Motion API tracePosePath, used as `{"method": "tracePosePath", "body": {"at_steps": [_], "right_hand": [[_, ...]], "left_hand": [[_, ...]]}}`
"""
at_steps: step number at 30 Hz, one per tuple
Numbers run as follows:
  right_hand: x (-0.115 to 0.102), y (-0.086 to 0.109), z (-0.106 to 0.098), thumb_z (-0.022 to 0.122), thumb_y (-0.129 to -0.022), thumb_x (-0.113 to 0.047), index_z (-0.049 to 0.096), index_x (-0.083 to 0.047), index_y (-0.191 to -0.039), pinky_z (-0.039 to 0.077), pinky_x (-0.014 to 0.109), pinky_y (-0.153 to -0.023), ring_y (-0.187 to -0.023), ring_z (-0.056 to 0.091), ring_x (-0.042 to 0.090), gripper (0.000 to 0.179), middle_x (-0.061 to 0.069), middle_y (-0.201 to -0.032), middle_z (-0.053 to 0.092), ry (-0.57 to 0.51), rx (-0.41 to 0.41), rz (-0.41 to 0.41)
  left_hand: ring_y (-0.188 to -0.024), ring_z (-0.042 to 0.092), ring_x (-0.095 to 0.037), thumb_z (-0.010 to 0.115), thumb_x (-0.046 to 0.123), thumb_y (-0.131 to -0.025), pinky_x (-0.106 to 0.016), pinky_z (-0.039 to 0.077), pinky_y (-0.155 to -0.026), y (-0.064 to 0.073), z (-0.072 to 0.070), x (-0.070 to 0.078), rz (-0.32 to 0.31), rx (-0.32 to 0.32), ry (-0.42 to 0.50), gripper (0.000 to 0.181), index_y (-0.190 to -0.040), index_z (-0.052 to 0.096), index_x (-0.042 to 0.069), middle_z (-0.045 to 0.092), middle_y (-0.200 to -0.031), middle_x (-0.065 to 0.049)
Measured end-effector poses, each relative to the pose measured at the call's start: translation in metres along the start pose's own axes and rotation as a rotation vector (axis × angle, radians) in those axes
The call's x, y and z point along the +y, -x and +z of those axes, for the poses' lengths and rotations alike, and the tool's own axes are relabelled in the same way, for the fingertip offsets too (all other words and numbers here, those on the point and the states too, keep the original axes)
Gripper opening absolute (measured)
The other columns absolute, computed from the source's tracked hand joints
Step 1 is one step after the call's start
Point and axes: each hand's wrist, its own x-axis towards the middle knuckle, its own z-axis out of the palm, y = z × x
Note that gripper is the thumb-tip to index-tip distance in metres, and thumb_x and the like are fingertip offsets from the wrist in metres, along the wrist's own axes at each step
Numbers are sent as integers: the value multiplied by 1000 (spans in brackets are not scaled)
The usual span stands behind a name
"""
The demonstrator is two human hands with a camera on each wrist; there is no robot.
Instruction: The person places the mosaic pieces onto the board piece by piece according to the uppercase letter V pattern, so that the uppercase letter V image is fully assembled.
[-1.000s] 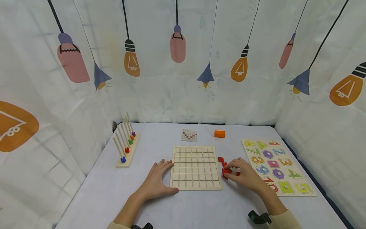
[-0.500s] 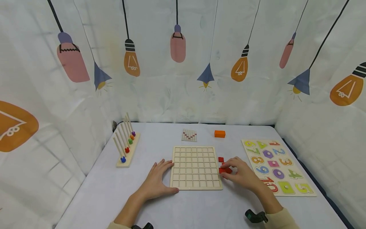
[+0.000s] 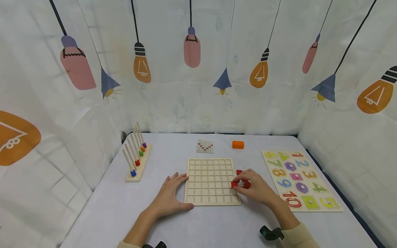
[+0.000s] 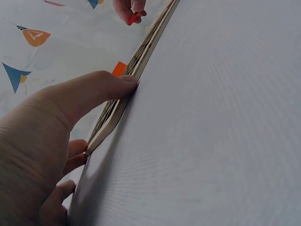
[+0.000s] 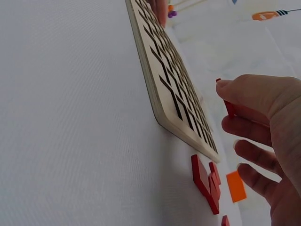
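A square wooden grid board [image 3: 214, 182] lies flat on the table, its cells showing bare wood. My left hand [image 3: 172, 198] rests at its left side, fingers extended along the left edge and thumb on the near edge by the corner. Thumb and index finger of my right hand [image 3: 255, 187] pinch a small red square tile [image 3: 234, 185] over the board's right edge. In the right wrist view this tile is held up off the board. Several loose red tiles [image 5: 207, 183] lie beside the board's corner, partly covered by my right hand in the head view.
Behind the board lie a small patterned grid card [image 3: 205, 146] and an orange block [image 3: 238, 144]. A pegged wooden stand [image 3: 139, 165] with coloured beads is at the left. At the right lies a number-and-shape puzzle board [image 3: 302, 181].
My right hand has moved left from the loose tiles to the board's right edge, carrying a red tile. My left hand has stayed in place on the board.
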Motion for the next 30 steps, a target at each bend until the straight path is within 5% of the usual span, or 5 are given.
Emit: {"method": "tracePosePath", "body": {"at_steps": [13, 22, 30], "right_hand": [[-4, -7, 12, 92, -94, -31, 81, -36, -115, 53, 23, -74, -100, 59, 25, 24, -19, -108, 73, -41, 3, -66], [-12, -9, 17, 90, -96, -33, 81, -38, -116, 59, 40, -97, -114, 61, 17, 23, -23, -112, 73, -33, -7, -56], [-18, -12, 23, 91, -95, -35, 80, -40, -114, 60, 43, -102, -117, 59, 10, 23, -27, -112, 71, -21, -20, -37]], "left_hand": [[-173, 25, -33, 94, 73, -70, -64, 11, -143, 1, -1, 0, -7, -6, 11, 116, -165, 53, 20, 49, -175, 2], [-173, 25, -33, 94, 74, -70, -64, 11, -143, -1, 0, 0, -7, -7, 6, 116, -165, 53, 21, 49, -175, 1], [-173, 25, -33, 94, 73, -70, -65, 11, -142, -1, -1, 2, -23, -6, 0, 115, -164, 54, 21, 49, -174, 2]]}}
